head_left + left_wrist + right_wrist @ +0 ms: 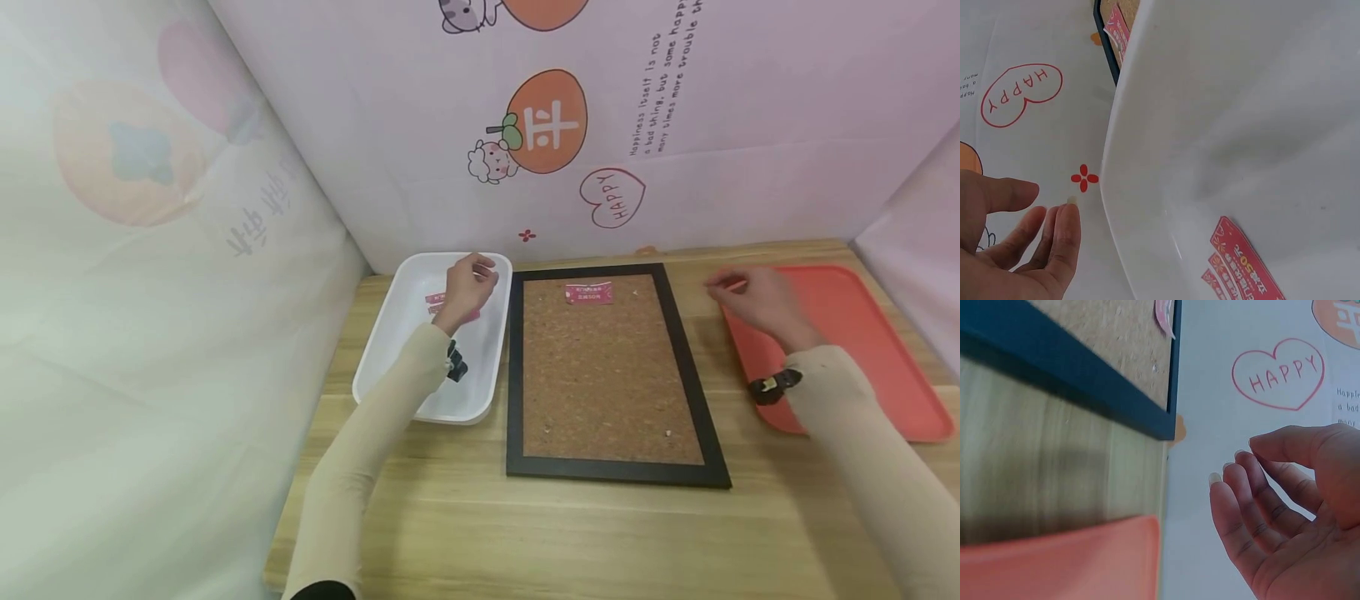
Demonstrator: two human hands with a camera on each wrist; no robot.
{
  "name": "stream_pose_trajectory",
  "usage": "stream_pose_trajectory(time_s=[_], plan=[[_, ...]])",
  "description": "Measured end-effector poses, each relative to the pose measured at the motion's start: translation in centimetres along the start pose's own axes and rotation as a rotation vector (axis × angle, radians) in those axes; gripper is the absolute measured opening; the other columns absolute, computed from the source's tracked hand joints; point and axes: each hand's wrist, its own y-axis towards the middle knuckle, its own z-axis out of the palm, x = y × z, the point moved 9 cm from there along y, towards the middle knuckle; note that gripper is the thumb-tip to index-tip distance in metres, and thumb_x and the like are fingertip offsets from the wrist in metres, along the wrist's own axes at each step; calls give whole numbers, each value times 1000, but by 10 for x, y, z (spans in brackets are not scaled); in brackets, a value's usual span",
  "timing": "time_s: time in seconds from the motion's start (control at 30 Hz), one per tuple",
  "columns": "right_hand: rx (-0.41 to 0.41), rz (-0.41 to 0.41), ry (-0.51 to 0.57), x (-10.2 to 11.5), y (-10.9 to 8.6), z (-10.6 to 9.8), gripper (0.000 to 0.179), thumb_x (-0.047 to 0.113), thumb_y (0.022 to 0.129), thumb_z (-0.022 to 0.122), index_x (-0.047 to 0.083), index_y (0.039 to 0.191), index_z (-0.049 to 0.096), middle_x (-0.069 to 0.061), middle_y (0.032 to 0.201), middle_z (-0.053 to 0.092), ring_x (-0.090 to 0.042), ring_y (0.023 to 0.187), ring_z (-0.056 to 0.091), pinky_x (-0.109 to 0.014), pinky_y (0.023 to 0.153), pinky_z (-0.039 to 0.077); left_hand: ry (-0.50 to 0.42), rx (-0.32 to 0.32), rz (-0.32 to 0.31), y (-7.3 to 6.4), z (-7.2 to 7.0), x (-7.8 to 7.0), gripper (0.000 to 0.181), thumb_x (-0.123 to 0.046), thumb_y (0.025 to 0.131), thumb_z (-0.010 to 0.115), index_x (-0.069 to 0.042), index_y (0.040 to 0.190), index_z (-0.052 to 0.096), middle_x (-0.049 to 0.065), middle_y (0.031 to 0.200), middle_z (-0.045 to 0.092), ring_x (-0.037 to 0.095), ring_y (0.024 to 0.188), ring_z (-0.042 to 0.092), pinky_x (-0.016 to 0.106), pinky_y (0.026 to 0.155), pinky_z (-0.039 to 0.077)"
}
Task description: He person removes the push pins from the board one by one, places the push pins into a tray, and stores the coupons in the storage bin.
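Note:
My left hand [467, 290] hovers above the far part of a white tray [390, 350], fingers loosely bent and holding nothing. Several pink printed coupons [1244, 262] lie in that tray, partly covered by the hand in the head view. Between my hands a black-framed cork board [611, 383] lies flat on the table, with one pink coupon [588, 293] near its far edge. Over the left rim of a red tray [847, 333], my right hand [765, 304] hangs with relaxed fingers. Its wrist view shows nothing held between thumb and fingers [1241, 544].
The wooden table [600, 533] extends in front of the board and trays. Printed white cloth [420, 150] rises directly behind them, and more cloth stands at the left and right sides. Small pale specks [668, 433] dot the cork near its corners.

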Motion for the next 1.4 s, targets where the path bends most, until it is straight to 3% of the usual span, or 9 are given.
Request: stream_pose_trajectory(time_s=[0.37,0.57,0.8,1.1,1.23,1.4], plan=[[26,-43,64,34,26,21,35,25,106,58,-2,126,67,-31,128,66,-46,111,66,-24,65,52,29,124,7,5,38,-20,29,-16,101,66,-2,125,66,17,118,73,29,110,73,37,90,63],[36,-78,100,48,40,35,31,19,104,59,-5,122,67,-33,123,66,-47,105,68,-24,65,52,52,159,-23,9,57,-20,30,-19,101,67,-4,127,66,14,118,73,27,109,72,34,88,62],[62,-84,137,54,55,53,30,14,102,63,-8,121,66,-31,114,67,-24,81,71,-23,61,54,48,181,-34,11,75,-21,28,-18,100,68,-3,123,68,14,116,74,27,108,71,34,89,61],[54,-137,79,63,74,73,30,16,101,60,-5,121,69,-30,120,67,-42,107,64,-42,80,54,8,221,-101,15,100,-15,28,-17,100,66,-4,124,68,13,116,72,26,103,69,36,89,59],[53,-179,103,69,80,85,25,8,98,61,-7,116,71,-31,117,67,-45,107,67,-42,82,55,33,234,-147,14,114,-10,29,-19,99,67,-7,125,67,12,120,72,26,108,69,39,95,59],[96,-138,150,74,87,102,27,10,99,61,-6,119,69,-28,119,64,-41,108,66,-40,84,54,17,222,-189,17,129,-5,27,-19,99,67,-7,123,68,11,119,73,26,110,69,39,97,58]])
